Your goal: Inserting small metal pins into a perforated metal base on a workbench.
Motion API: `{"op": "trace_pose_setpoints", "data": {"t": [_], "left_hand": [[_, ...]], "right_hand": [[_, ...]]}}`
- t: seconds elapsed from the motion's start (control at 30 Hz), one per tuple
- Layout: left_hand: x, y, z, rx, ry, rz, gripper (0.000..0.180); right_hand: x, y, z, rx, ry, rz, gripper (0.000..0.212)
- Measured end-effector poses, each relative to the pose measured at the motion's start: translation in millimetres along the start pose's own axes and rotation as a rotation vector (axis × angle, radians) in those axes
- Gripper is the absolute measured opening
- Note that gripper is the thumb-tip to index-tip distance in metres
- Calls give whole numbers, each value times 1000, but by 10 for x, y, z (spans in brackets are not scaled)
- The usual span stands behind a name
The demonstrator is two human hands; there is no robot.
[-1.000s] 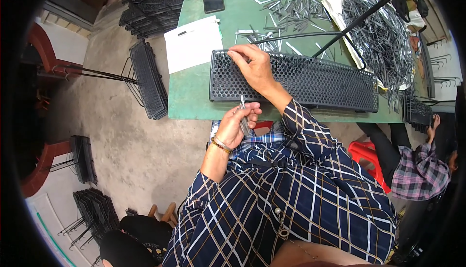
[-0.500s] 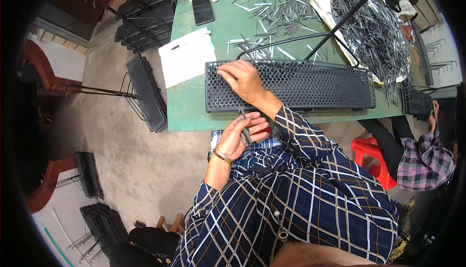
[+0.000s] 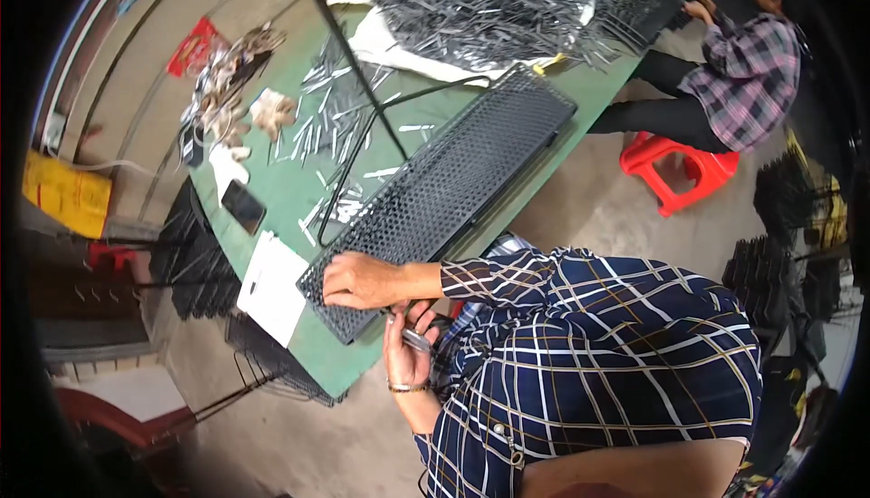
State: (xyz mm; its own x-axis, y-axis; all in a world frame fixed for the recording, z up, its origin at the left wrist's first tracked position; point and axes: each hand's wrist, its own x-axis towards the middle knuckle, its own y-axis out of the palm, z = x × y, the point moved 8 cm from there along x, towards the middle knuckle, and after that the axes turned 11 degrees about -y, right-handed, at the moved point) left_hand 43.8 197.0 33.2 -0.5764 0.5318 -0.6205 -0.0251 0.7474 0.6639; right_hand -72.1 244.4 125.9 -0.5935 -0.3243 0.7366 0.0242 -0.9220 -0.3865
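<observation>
A long black perforated rack [image 3: 453, 185] lies slantwise on the green table [image 3: 299, 185], its rows of round holes facing up. My right hand [image 3: 362, 280] is over the rack's near left end, back upward, with its fingers bent down and bunched at the holes. Whatever is between those fingertips is hidden. Just below the rack's edge, my left hand [image 3: 408, 353] is palm up, its fingers curled around a small bundle of thin dark strips [image 3: 416, 338]. A beaded bracelet is on the left wrist.
Loose strips [image 3: 326, 122] are scattered beyond the rack, near a big strip-filled white sack [image 3: 489, 9]. White paper [image 3: 272, 290], a phone [image 3: 244, 206] and work gloves [image 3: 272, 113] lie at left. On the right, a co-worker [image 3: 748, 81] sits by a red stool [image 3: 675, 172].
The view has swung, so the table and rack now run diagonally, and the sack and co-worker appear higher up. My right hand is still at the rack's left end; my left still holds the strips.
</observation>
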Motion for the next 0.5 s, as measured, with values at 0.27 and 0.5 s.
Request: {"op": "trace_pose_setpoints", "data": {"t": [0.27, 0.5], "left_hand": [[121, 148, 12, 19, 7, 81, 32], [158, 119, 78, 47, -21, 51, 35]], "right_hand": [[-274, -422, -142, 217, 343, -78, 26], [-275, -643, 186, 465, 246, 293, 24]]}}
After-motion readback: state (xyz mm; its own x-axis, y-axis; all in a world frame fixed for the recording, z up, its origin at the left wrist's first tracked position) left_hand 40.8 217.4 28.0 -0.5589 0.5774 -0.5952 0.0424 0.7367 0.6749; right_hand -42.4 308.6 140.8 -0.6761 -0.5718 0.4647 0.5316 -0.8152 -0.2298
